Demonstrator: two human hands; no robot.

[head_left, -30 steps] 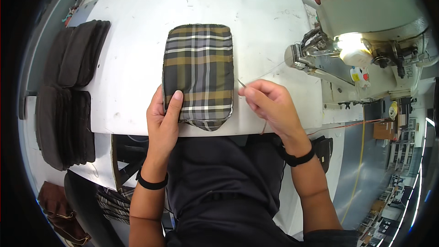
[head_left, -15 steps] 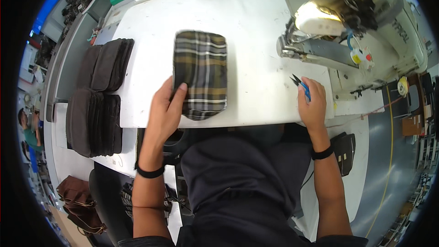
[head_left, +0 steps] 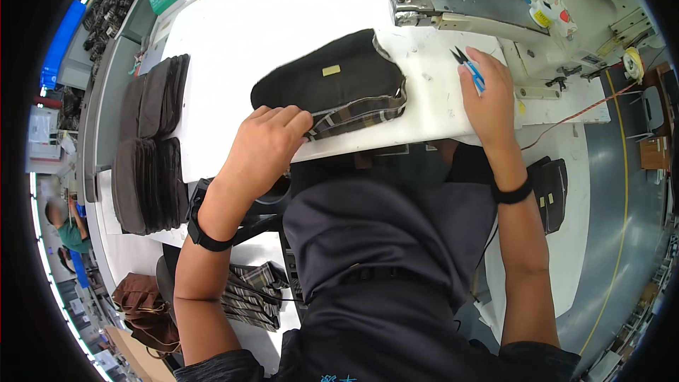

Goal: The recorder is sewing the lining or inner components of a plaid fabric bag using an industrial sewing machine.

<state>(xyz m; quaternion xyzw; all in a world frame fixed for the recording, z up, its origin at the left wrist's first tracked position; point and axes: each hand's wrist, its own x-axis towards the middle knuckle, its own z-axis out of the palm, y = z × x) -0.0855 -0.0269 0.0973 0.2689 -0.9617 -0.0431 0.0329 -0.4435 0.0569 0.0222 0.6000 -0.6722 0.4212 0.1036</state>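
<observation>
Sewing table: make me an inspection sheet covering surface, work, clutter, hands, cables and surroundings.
Surface: white tabletop, small dark marks.
Work: plaid-and-black pouch, dark face up with pale label; blue snips, blades apart.
Clutter: stacked dark fabric pieces at left.
Hands: left hand at pouch's near edge, grip partly hidden; right hand holds snips.
Cables: red patterned cord at right.
Surroundings: sewing machine upper right; co-worker in green far left.

Matt cloth pouch (head_left: pixel 332 90), snips (head_left: pixel 470 71) perhaps plastic-handled.

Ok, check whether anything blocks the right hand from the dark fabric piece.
Nothing visible does: white tabletop lies between the right hand with the blue snips and the fabric piece, which the left hand touches.
</observation>
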